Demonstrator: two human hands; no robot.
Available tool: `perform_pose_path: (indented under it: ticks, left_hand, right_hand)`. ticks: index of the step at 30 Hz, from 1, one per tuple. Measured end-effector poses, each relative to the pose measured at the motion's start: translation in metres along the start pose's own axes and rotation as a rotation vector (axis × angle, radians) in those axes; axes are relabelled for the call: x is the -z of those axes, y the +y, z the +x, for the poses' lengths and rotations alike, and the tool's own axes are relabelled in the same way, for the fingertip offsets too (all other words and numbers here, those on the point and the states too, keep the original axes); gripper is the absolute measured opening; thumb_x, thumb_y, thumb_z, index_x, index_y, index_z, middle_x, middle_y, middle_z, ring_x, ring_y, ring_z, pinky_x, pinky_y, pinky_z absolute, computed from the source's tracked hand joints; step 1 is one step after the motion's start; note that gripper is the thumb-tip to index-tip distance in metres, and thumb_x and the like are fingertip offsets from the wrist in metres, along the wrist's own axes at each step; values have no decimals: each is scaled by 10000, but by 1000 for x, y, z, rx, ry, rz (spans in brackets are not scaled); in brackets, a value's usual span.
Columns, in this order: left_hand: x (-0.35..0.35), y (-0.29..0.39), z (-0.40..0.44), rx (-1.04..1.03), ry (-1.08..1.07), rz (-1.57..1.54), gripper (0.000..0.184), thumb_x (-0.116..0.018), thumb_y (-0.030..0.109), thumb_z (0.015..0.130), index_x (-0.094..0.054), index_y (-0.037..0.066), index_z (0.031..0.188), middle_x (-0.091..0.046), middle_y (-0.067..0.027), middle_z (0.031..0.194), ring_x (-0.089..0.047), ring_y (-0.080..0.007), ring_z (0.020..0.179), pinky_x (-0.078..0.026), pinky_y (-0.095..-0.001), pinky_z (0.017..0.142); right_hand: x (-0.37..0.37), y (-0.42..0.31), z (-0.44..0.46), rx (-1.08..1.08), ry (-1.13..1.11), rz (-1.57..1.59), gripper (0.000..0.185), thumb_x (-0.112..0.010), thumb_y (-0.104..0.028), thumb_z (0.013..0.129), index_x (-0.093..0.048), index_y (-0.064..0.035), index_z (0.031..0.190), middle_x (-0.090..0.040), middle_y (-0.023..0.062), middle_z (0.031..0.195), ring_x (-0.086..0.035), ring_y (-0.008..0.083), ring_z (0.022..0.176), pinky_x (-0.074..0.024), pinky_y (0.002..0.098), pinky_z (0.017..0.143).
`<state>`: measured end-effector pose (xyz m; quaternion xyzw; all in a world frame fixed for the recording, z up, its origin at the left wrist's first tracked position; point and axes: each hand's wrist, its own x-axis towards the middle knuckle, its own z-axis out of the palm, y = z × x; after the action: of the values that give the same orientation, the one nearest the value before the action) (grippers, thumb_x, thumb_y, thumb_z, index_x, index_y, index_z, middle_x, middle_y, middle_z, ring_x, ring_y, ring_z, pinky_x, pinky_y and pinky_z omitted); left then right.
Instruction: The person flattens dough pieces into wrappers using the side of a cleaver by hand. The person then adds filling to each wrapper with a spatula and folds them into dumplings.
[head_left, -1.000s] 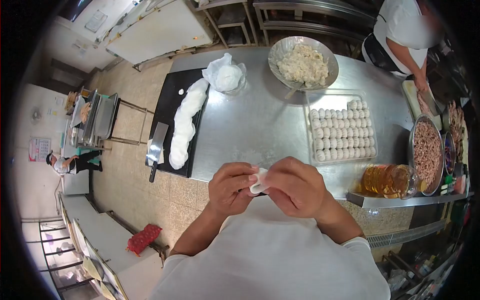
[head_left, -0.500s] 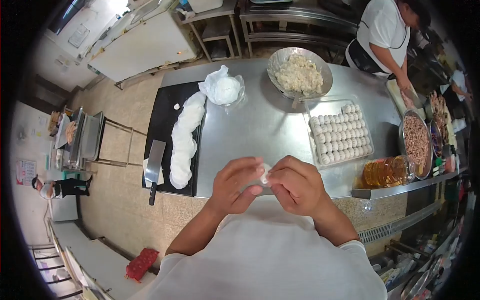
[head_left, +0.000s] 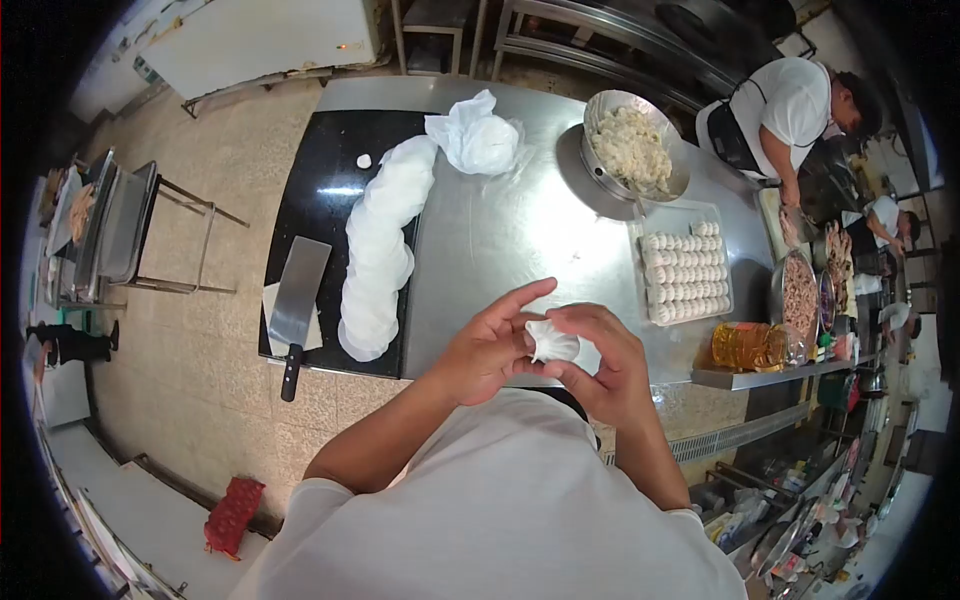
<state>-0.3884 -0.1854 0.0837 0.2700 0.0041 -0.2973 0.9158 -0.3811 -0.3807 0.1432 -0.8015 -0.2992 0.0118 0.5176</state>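
In front of my body I hold a small white dumpling [head_left: 556, 343] with a gathered, pleated edge. My left hand [head_left: 485, 352] pinches it from the left, with one finger stretched out above. From the other side, the thumb and fingers of my right hand [head_left: 612, 362] curl around it. Ahead and to the right, a clear tray [head_left: 650, 215] bears rows of finished dumplings [head_left: 688, 272]. Behind it stands a metal bowl [head_left: 596, 170] of pale filling [head_left: 633, 148]. Left of my hands, overlapping white dough wrappers [head_left: 377, 260] lie in a long row on a black board [head_left: 290, 205].
A cleaver [head_left: 300, 290] lies on the board, handle over the edge. A wrapped white bundle [head_left: 485, 137] sits near the wrappers. An oil jug [head_left: 748, 345] and a bowl of chopped meat [head_left: 797, 290] are at right. A co-worker [head_left: 780, 115] stands beyond the table's far right.
My view has turned, and the table appears shifted. My left fingers have closed in on the dumpling, which now shows more between my hands.
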Motion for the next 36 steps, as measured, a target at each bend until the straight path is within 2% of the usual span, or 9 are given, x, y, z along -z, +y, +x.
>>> perform_pose_path:
  ticks: [7,11,13,20,24,26,29,34,36]
  left_hand:
    - [13,10,0,-81,-122,510,514,-488,139,1045,-363,99,1542,-528,-23,1159,-542,-93,938,-524,-304,837]
    - [9,2,15,-99,-159,578,494,-486,91,1030,-406,70,1516,-565,-35,1084,-549,-96,903,-508,-293,837]
    - [6,-7,24,-200,-99,996,488,-488,21,988,-471,60,1474,-572,-55,969,-540,-90,840,-498,-276,828]
    - [-23,-51,72,11,-35,1174,502,-461,2,965,-482,75,1461,-701,-129,979,-659,-232,824,-508,-351,825]
    - [-22,-104,118,78,-46,1140,512,-449,55,983,-420,53,1494,-618,-129,913,-641,-197,859,-517,-350,853]
    - [-23,-133,148,-115,-124,1406,517,-496,168,1011,-395,56,1505,-632,-177,1034,-651,-313,930,-503,-416,894]
    - [-31,-163,192,-51,-112,1503,531,-494,286,1022,-398,65,1495,-580,-251,1212,-597,-409,1113,-488,-499,934]
    - [-17,-211,238,-81,100,1629,534,-566,231,989,-410,10,1449,-564,-231,1152,-595,-375,1034,-491,-446,902]
    - [-8,-221,251,-107,172,1574,552,-562,222,970,-370,33,1452,-534,-287,1170,-582,-473,1020,-489,-522,895]
  right_hand:
    - [-6,-4,0,-87,80,-194,417,-811,-51,775,-663,-39,1164,-694,141,1143,-696,274,976,-566,338,745]
    - [0,-1,-15,-175,111,-292,374,-802,-46,773,-675,-42,1125,-686,139,1142,-693,306,958,-581,361,735]
    - [2,10,-31,-197,132,-288,374,-798,-47,772,-672,-46,1124,-677,140,1147,-689,318,943,-583,361,741]
    - [53,52,-60,-315,73,-220,366,-797,-54,777,-661,-31,1116,-670,140,1152,-687,319,954,-580,367,757]
    - [109,124,-100,-403,6,-131,373,-774,2,761,-645,-26,1109,-663,132,1131,-680,251,919,-560,352,770]
    - [136,163,-128,-592,123,3,369,-790,1,767,-643,-35,1103,-652,90,1114,-643,174,854,-537,307,744]
    - [191,232,-151,-679,305,-27,385,-796,-15,783,-629,-48,1129,-604,54,1015,-552,113,723,-504,280,683]
    - [278,295,-100,-753,301,-326,389,-724,-88,831,-646,-18,1206,-697,164,994,-655,215,777,-533,339,723]
    - [295,308,-65,-600,361,-329,356,-709,-91,841,-666,-23,1188,-705,185,1068,-692,278,827,-543,369,755]
